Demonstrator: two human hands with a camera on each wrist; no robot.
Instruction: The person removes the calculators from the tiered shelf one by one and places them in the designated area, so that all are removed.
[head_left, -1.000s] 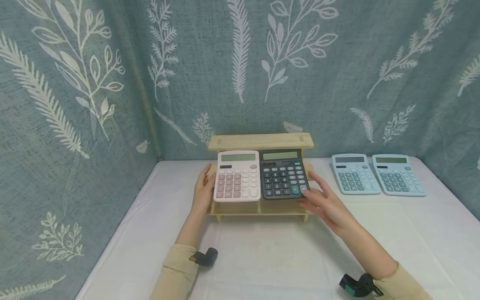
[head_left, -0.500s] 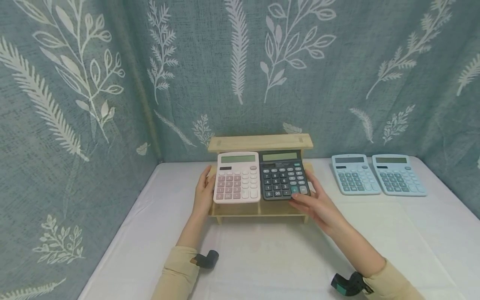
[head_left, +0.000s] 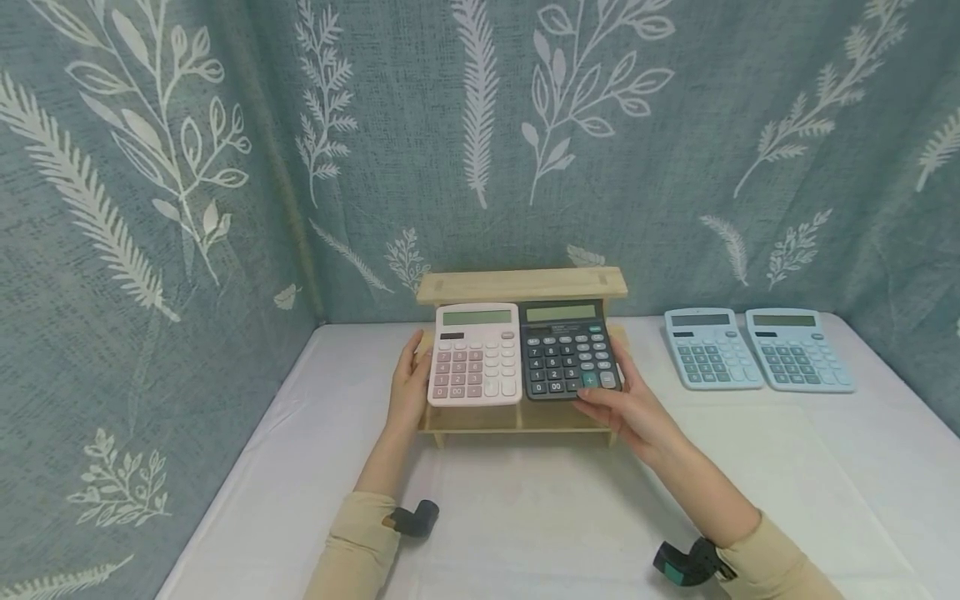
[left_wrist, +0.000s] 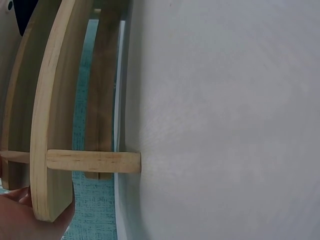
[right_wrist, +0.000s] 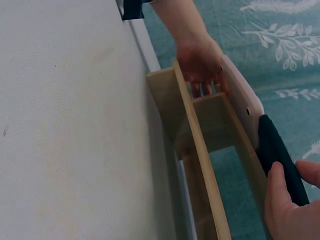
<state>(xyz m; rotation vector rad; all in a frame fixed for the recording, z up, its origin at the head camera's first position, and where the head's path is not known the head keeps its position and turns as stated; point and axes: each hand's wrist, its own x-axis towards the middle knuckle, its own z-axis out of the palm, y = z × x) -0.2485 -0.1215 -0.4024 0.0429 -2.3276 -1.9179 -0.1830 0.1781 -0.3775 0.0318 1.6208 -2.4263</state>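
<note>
Black calculator (head_left: 558, 340): pinched by right hand (head_left: 633, 414) (the nearer), set to its left, long axis leaning back.
Stand (head_left: 521, 285): left end held by left hand (head_left: 407, 390).

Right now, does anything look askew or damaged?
Nothing stands out: the pink-keyed calculator and black calculator lean side by side on the wooden rack, and two blue calculators lie face up to the right.

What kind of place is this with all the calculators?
Maybe a curtained-off display or filming corner, but I can't be sure. A blue-green fabric curtain with white leaf patterns hangs behind a flat white table, and a pale wooden rack stands on it.
</note>
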